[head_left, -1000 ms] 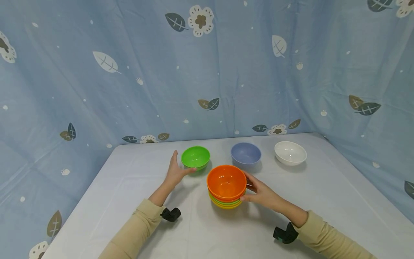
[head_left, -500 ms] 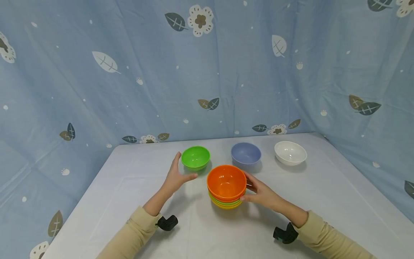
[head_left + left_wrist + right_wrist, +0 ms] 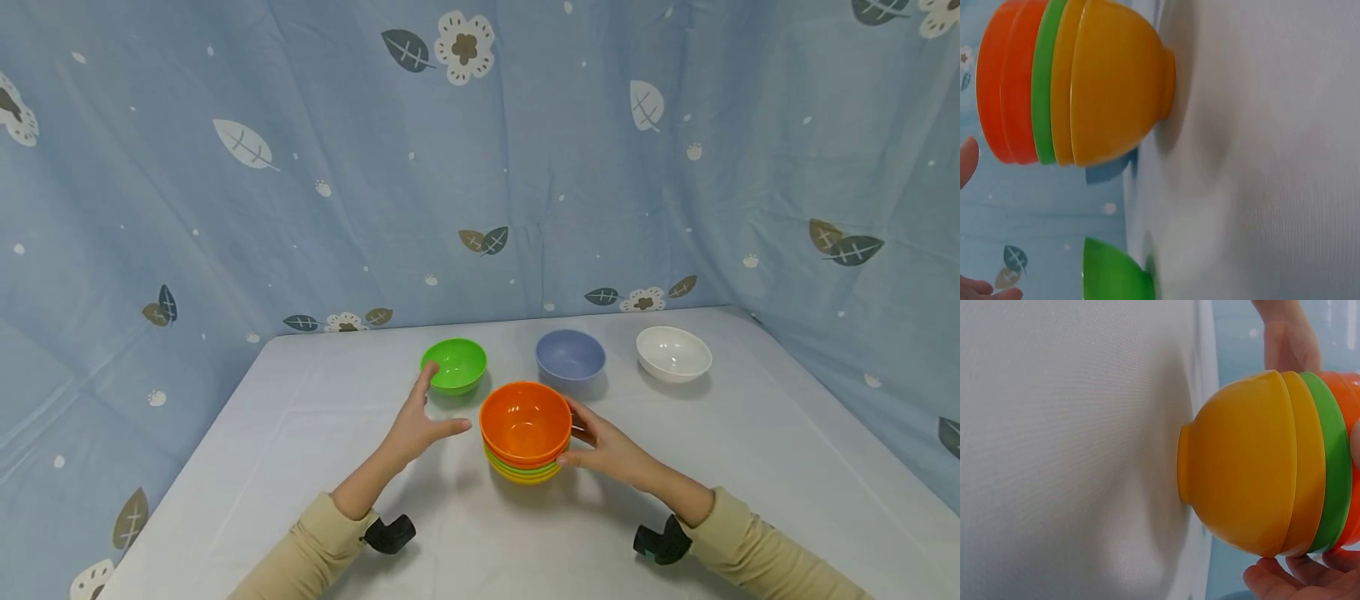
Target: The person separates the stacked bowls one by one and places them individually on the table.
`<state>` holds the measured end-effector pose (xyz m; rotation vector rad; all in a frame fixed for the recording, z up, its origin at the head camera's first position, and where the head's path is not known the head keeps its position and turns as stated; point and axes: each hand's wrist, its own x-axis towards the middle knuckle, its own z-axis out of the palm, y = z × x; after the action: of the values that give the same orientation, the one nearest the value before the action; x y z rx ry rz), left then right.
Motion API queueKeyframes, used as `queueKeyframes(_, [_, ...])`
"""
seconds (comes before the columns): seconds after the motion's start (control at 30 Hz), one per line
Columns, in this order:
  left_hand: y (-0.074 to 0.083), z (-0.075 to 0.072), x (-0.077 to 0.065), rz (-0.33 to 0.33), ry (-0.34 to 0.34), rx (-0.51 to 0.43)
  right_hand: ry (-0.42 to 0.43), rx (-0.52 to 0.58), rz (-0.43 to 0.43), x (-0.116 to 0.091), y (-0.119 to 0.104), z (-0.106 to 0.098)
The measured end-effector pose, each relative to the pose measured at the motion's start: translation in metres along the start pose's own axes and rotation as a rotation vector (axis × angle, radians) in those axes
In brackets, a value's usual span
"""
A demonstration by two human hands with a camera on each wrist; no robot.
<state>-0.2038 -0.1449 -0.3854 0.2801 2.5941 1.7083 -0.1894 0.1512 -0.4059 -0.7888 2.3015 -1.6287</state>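
Observation:
In the middle of the table stands a stack of nested bowls (image 3: 525, 427), orange on top, a green rim below, and yellow at the base. My right hand (image 3: 611, 450) holds this stack from the right, thumb on the near side and fingers behind; the right wrist view shows its fingertips (image 3: 1266, 581) against the side. My left hand (image 3: 416, 429) hovers left of the stack, thumb and fingers spread apart, with nothing in it. Its raised fingers overlap the edge of a single green bowl (image 3: 455, 367) in the head view.
Behind the stack a blue bowl (image 3: 570, 357) stands on the white-covered table (image 3: 750, 433), with a white bowl (image 3: 673, 355) farther right. A blue patterned curtain (image 3: 337, 208) hangs along the table's back. Each wrist carries a small black camera (image 3: 390, 533).
My left hand has moved from beside the green bowl rightward and slightly nearer, toward the stack. The right hand and the bowls stay where they were.

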Motion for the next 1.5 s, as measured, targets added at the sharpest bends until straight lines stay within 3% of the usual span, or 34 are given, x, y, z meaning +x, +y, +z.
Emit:
queueKeyframes(0.3, [0.009,0.010,-0.007,0.081,-0.083,-0.013,-0.004,0.005,-0.009,0.000,0.001,0.000])
queueKeyframes(0.53, [0.014,0.017,-0.009,0.108,-0.169,-0.008,-0.002,0.013,-0.007,0.001,0.002,0.000])
queueKeyframes(1.03, [0.020,0.035,-0.006,0.151,-0.233,-0.048,0.005,0.029,0.004,-0.001,0.003,0.001])
queueKeyframes(1.5, [0.029,0.047,-0.008,0.087,-0.287,-0.032,0.004,0.025,0.014,-0.001,0.006,0.002])
